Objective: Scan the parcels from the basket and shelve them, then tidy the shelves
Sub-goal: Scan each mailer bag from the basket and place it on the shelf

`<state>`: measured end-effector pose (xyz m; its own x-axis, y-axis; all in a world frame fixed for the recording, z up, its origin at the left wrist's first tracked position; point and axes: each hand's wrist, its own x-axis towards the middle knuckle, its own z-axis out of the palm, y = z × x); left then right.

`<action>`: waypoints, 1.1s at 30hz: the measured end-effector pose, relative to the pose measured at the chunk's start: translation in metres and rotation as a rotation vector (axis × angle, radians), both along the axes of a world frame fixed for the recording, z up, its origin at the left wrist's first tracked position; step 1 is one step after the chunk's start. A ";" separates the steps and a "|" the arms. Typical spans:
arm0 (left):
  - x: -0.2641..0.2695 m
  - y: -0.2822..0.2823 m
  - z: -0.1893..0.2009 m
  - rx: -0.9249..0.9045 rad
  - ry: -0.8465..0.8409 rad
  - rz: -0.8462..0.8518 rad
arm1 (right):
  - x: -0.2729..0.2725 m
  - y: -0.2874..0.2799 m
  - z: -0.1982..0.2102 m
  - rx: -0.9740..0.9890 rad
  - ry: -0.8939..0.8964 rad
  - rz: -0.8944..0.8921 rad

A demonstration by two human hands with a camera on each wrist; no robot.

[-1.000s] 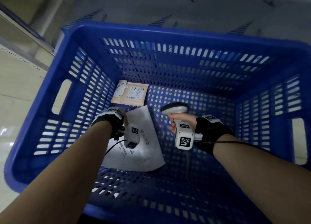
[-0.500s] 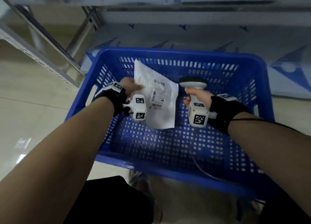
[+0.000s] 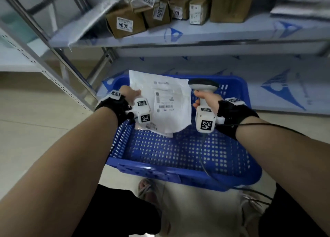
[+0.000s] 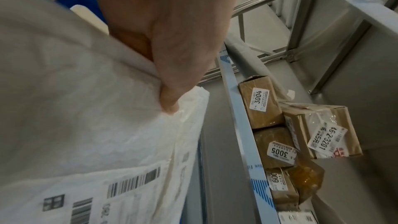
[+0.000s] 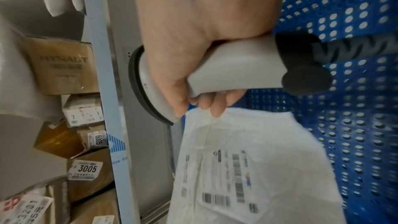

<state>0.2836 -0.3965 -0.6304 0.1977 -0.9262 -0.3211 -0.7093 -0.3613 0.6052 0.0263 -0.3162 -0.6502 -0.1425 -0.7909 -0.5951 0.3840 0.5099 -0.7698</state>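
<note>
My left hand point(image 3: 129, 96) point(image 4: 168, 67) pinches the left edge of a white padded mailer point(image 3: 166, 103) point(image 4: 86, 125) point(image 5: 258, 168), thumb on top, holding it above the blue basket point(image 3: 178, 156) with its barcode label facing up. Just right of the mailer, my right hand point(image 3: 203, 98) point(image 5: 204, 40) grips the handle of a grey barcode scanner point(image 3: 203, 86) point(image 5: 226, 69). The scanner's head sits beside the mailer's top right corner, and its cable point(image 3: 203, 158) hangs down into the basket.
The basket stands on the floor before a metal shelving unit point(image 3: 196, 35). On the shelf above sit several brown boxes point(image 3: 125, 22) point(image 4: 260, 105) with number labels, grey mailers point(image 3: 300, 3) at the right, and a grey bag point(image 3: 92, 21) overhanging the left end. My legs are below.
My left hand has lifted the white mailer out of the basket and raised it above the rim. The right hand rose with the scanner alongside, and my view tilted up to the shelf.
</note>
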 end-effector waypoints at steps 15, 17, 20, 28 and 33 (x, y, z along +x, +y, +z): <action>-0.038 0.028 -0.023 -0.072 0.357 0.047 | -0.026 0.028 0.003 -0.013 0.074 0.000; -0.040 0.024 -0.022 -0.102 0.343 0.066 | -0.022 0.029 0.000 -0.004 0.115 0.036; -0.042 0.021 -0.019 -0.140 0.345 0.092 | -0.014 0.030 -0.003 0.008 0.141 0.081; -0.038 0.015 -0.017 -0.120 0.393 0.094 | -0.008 0.028 0.005 -0.127 0.196 0.064; -0.042 0.019 -0.012 -0.103 0.386 0.070 | -0.005 0.024 0.017 -0.187 0.227 0.057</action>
<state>0.2418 -0.3780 -0.6426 0.1445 -0.9460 -0.2902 -0.3988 -0.3241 0.8578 0.0214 -0.2920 -0.6330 -0.2074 -0.8945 -0.3962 0.1665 0.3668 -0.9153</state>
